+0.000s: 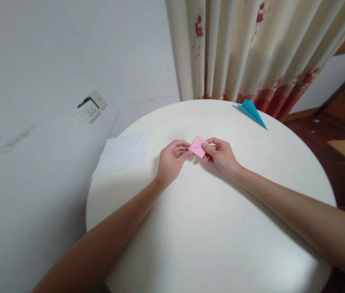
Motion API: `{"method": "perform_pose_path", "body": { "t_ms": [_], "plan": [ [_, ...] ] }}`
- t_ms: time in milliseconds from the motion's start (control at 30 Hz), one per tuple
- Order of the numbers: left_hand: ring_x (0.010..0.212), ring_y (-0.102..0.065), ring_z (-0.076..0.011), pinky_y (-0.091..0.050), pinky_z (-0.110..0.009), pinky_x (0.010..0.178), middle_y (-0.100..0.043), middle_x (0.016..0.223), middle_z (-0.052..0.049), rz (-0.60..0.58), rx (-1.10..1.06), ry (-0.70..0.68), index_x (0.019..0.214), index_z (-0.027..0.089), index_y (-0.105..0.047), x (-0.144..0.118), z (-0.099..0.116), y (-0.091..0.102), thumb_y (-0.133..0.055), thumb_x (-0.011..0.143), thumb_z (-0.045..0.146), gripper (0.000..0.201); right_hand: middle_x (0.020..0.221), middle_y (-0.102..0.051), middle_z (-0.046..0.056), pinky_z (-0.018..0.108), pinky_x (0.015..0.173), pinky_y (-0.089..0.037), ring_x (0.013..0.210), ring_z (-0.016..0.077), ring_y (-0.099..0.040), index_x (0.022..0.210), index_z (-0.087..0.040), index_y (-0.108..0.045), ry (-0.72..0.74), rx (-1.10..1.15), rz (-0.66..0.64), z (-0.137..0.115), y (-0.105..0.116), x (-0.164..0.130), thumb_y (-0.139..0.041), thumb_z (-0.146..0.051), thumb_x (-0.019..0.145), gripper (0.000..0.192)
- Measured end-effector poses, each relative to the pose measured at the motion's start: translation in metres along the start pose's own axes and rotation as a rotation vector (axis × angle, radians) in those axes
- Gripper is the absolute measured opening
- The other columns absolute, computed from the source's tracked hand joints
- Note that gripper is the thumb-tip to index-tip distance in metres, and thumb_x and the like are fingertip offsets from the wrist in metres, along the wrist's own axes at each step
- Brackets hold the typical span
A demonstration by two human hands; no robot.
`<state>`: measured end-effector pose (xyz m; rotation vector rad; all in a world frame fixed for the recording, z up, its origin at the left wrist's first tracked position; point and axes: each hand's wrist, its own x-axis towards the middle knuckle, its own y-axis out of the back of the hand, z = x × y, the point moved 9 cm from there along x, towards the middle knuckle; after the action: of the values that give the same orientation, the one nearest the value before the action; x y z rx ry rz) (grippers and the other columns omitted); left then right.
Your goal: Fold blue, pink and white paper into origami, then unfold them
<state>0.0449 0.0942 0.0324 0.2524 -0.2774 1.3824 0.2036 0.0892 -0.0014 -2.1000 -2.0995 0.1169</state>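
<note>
A small folded piece of pink paper [197, 145], roughly diamond-shaped with a crease across it, is held between both hands just above the table. My left hand [172, 159] pinches its left corner between thumb and fingers. On the other side, my right hand [221, 155] grips the right part, with the thumb pressed on top and the fingers curled below. Parts of the paper's right edge and underside are hidden by the fingers.
The round white table [209, 228] stands against the wall and a floral curtain [230, 53]. A blue paper plane [253, 112] lies near its far right edge. White paper [123, 154] sits at the left edge. A wall socket [89, 110] is at left.
</note>
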Motion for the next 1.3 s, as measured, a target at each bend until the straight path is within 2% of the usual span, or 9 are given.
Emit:
{"method": "perform_pose_path", "body": {
  "t_ms": [100,167,367,800,933,1300],
  "plan": [
    [0.079,-0.069,-0.0152,-0.056,-0.027,0.076,-0.072,0.085,-0.004,-0.001,0.038,-0.009,0.087,0.016,-0.067,0.001,-0.001,0.001,-0.079,0.070,0.021,0.022,0.051,-0.059,-0.003,0.019,0.039,-0.029,0.041,0.0076,-0.047,0.083,-0.017,-0.064,-0.004,0.023,-0.006,0.001,0.000,0.000,-0.073,-0.050,0.076,0.035],
    [0.079,-0.069,-0.0158,-0.056,-0.028,0.076,-0.073,0.086,-0.005,-0.009,0.054,0.007,0.088,0.015,-0.068,0.001,-0.003,0.002,-0.079,0.071,0.024,0.022,0.051,-0.059,-0.003,0.020,0.040,-0.031,0.041,0.0078,-0.046,0.083,-0.017,-0.064,0.006,0.037,-0.012,0.001,-0.001,0.000,-0.073,-0.050,0.076,0.035],
    [0.078,-0.069,-0.0174,-0.055,-0.030,0.075,-0.075,0.086,-0.007,0.000,0.080,0.075,0.086,0.015,-0.072,0.000,-0.009,0.004,-0.080,0.071,0.032,0.024,0.054,-0.063,0.000,0.022,0.044,-0.038,0.045,0.0096,-0.051,0.084,-0.016,-0.066,0.027,0.052,-0.024,-0.003,-0.002,0.000,-0.075,-0.047,0.074,0.034],
    [0.077,-0.070,-0.0171,-0.055,-0.031,0.078,-0.075,0.083,-0.008,0.047,-0.003,0.093,0.084,0.014,-0.072,-0.001,-0.009,0.007,-0.080,0.073,0.034,0.024,0.059,-0.066,0.003,0.023,0.048,-0.041,0.050,0.0103,-0.054,0.077,-0.015,-0.068,0.047,0.014,-0.004,-0.007,-0.001,-0.001,-0.078,-0.046,0.072,0.033],
    [0.075,-0.070,-0.0164,-0.054,-0.029,0.074,-0.074,0.082,-0.008,0.078,0.048,0.071,0.082,0.013,-0.069,-0.001,-0.008,0.010,-0.079,0.074,0.035,0.025,0.056,-0.064,0.002,0.023,0.046,-0.039,0.047,0.0096,-0.051,0.072,-0.015,-0.067,0.054,-0.015,-0.004,-0.008,-0.002,-0.002,-0.079,-0.047,0.070,0.034],
    [0.077,-0.070,-0.0162,-0.057,-0.029,0.077,-0.073,0.082,-0.007,0.107,0.062,-0.013,0.087,0.014,-0.070,-0.001,0.000,0.011,-0.077,0.076,0.032,0.022,0.055,-0.063,0.002,0.023,0.045,-0.036,0.045,0.0088,-0.049,0.067,-0.015,-0.065,0.070,-0.016,-0.023,-0.009,-0.003,-0.002,-0.079,-0.047,0.071,0.035]
  ]
}}
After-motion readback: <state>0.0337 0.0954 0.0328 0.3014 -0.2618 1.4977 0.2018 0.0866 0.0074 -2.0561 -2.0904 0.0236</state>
